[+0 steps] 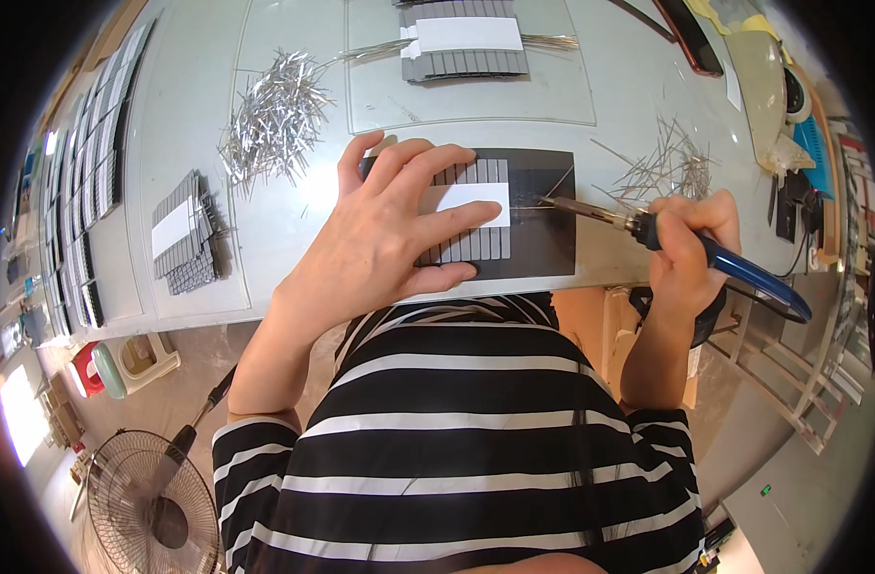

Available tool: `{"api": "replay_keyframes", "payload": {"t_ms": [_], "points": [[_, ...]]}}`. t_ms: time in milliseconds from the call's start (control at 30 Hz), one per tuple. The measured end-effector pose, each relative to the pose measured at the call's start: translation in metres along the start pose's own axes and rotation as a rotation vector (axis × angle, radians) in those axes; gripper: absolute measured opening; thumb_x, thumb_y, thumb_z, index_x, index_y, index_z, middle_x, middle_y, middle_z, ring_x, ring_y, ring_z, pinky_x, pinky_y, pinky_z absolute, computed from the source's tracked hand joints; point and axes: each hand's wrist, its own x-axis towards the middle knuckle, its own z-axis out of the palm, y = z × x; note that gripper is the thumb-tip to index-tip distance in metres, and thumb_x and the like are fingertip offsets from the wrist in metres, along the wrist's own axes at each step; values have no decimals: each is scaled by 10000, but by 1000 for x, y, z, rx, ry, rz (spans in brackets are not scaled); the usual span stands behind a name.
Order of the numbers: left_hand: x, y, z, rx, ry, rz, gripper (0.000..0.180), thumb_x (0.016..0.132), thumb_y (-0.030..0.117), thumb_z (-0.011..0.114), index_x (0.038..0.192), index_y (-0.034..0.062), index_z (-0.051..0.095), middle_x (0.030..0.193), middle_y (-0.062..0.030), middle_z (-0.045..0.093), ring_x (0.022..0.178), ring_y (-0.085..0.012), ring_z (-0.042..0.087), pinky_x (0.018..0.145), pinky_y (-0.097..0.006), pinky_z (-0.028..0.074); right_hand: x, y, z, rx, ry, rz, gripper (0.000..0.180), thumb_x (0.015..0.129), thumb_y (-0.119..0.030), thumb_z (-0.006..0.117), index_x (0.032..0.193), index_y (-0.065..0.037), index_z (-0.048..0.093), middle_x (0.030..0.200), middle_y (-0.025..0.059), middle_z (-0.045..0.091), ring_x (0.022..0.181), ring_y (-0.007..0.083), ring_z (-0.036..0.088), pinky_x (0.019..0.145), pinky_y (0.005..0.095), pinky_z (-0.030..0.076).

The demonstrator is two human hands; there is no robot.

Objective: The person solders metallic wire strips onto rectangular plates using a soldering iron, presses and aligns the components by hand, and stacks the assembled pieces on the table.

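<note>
Fingers of left hand [385, 225] spread wide over the grey ribbed panel [471, 247], one fingertip on its white strip [442, 198], thumb by its near edge; not closed around anything. Panel sits on the dark board [550, 253] at the table's near edge. Right hand [694, 244] curled tight round the blue-handled iron [758, 284], tip by a thin wire [528, 208] just right of the panel.
</note>
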Motion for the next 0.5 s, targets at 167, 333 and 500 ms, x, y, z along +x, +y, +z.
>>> {"api": "replay_keyframes", "payload": {"t_ms": [167, 333, 500], "points": [[-9, 4, -13, 6, 65, -39, 515, 800, 492, 692, 1234, 218, 647, 1328, -92, 521, 1204, -301, 470, 1091, -532, 211, -2, 2, -2, -70, 128, -27, 181, 844, 3, 533, 767, -49, 377, 605, 16, 384, 536, 80, 300, 528, 268, 253], [-55, -15, -29, 192, 327, -273, 356, 757, 280, 771, 1075, 137, 701, 1067, -42, 616, 1037, -263, 552, 1001, -470, 324, -6, 2, -5, -124, 258, -36, 175, 829, -4, 520, 751, -51, 371, 564, -6, 251, 483, 86, 248, 536, 271, 280], [-73, -16, -19, 216, 362, -347, 287, 766, 193, 761, 1045, 164, 702, 999, 3, 618, 978, -231, 554, 923, -428, 342, -2, 13, 5, -184, 156, -50, 183, 832, 6, 510, 753, -54, 356, 542, -18, 267, 480, 79, 238, 543, 267, 286]]}}
